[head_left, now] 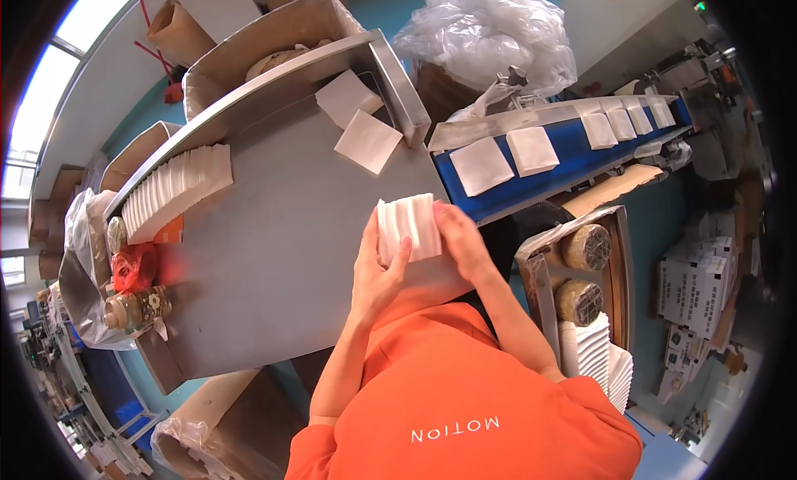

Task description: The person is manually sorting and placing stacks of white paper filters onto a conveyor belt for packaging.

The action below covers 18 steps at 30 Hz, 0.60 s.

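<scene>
Between my two hands, over the near right part of the grey metal table [274,256], is a small stack of folded white napkins [410,227]. My left hand [380,272] grips it from the left, with the thumb across its near face. On the stack's right side, my right hand [458,238] presses with bent fingers. Farther back on the table lie two loose white napkin packs [369,141] [349,98], one partly overlapping the other. A long row of stacked napkins [178,190] leans along the table's left rim.
A blue conveyor belt [564,160] carries several napkin stacks on the right. At the table's left edge stand a jar [137,310] and a red plastic bag [133,268]. An open box with rolls [585,248] and napkins sits at my right. Clear plastic bags [494,36] bulge behind the belt.
</scene>
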Motion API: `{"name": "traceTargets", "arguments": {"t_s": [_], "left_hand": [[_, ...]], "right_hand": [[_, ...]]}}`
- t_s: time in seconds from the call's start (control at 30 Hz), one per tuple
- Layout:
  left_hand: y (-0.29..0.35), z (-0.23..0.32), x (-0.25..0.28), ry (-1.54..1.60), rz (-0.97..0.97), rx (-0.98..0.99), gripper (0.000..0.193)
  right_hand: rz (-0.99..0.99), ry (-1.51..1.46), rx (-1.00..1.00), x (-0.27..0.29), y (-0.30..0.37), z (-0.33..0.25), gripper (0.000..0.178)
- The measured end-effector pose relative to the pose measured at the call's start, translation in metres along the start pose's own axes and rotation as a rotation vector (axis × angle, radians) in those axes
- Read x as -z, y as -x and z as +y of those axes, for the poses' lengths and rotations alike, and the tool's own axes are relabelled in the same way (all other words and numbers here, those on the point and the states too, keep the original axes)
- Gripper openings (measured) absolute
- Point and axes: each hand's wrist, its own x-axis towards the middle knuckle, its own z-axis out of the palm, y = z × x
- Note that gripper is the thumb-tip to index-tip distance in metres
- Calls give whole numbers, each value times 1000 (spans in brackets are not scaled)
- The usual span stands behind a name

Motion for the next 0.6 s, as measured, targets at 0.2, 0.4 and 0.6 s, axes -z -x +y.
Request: {"name": "traceTargets", "arguments": {"t_s": [0.2, 0.4, 0.6], "left_hand": [[4, -4, -2, -188, 39, -60, 81], [3, 2, 0, -162, 48, 32, 78], [3, -15, 0, -45, -49, 22, 75]], "right_hand": [[-237, -190, -215, -10, 9, -6, 46], [103, -396, -111, 6, 2, -2, 30], [-129, 354, 43, -23, 10, -7, 48]]}}
